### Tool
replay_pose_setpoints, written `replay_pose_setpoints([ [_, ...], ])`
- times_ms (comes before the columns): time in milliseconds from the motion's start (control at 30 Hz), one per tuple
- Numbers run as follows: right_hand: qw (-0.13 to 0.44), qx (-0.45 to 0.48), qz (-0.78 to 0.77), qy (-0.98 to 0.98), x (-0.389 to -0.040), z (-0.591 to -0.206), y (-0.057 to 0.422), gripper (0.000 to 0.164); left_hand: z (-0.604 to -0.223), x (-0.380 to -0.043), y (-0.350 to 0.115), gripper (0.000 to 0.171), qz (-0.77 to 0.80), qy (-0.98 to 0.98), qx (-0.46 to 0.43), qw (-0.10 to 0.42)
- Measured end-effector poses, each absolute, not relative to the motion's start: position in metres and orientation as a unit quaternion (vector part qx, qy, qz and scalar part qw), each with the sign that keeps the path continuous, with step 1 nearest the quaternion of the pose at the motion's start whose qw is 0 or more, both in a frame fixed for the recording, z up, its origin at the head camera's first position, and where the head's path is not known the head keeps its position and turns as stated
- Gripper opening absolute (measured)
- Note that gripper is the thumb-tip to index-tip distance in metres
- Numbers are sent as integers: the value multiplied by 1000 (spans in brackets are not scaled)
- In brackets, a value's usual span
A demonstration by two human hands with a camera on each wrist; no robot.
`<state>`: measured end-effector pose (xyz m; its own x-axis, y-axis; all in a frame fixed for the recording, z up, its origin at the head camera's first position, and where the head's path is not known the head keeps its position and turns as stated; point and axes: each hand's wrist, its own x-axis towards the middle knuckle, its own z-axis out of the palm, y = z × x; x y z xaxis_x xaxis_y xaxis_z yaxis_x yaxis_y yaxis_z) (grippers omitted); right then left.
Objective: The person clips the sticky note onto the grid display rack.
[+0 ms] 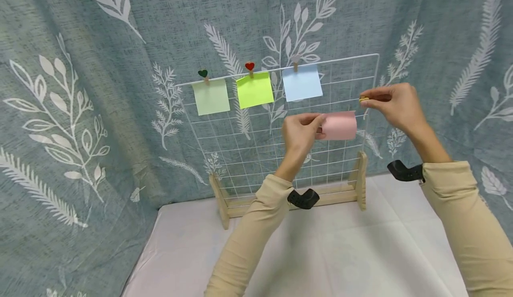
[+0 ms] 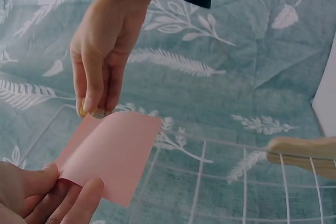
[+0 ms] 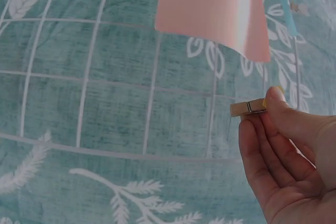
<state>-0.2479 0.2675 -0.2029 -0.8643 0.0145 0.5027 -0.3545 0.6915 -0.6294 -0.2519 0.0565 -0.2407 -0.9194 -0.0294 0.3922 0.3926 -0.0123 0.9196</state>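
My left hand [image 1: 299, 132] pinches one edge of a pink paper sheet [image 1: 339, 126], which bows into a curve in front of the wire grid. Off to its right, my right hand [image 1: 398, 105] holds a small wooden clothespin [image 3: 244, 108] with a yellow piece at the end between thumb and fingers. The clothespin's bare wooden end points out from the fingertips in the right wrist view. Along the top wire of the white grid panel [image 1: 256, 146] hang a pale green sheet [image 1: 211, 97], a lime sheet [image 1: 255, 91] and a light blue sheet [image 1: 303, 84], each under a clothespin.
Heart shapes top the hanging clothespins: a dark green heart [image 1: 203, 73], a red heart [image 1: 250, 66] and a pale heart [image 1: 295, 58]. A wooden stand [image 1: 362, 179] carries the grid on a white-covered table [image 1: 360, 252]. Leaf-patterned curtain [image 1: 120, 154] hangs behind.
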Motion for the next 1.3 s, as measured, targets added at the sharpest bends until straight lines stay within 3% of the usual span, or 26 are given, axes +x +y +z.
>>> replay_pose_setpoints([
  [667, 287, 94, 416, -858, -262, -162, 272, 31, -184, -263, 70, 15, -758, -614, -164, 149],
  [967, 386, 104, 418, -816, -267, -138, 253, 22, -163, -275, 66, 13, -730, -650, -132, 164],
  [1300, 327, 140, 449, -820, -275, -119, 241, 25, -163, -286, 74, 13, -675, -702, -133, 185],
])
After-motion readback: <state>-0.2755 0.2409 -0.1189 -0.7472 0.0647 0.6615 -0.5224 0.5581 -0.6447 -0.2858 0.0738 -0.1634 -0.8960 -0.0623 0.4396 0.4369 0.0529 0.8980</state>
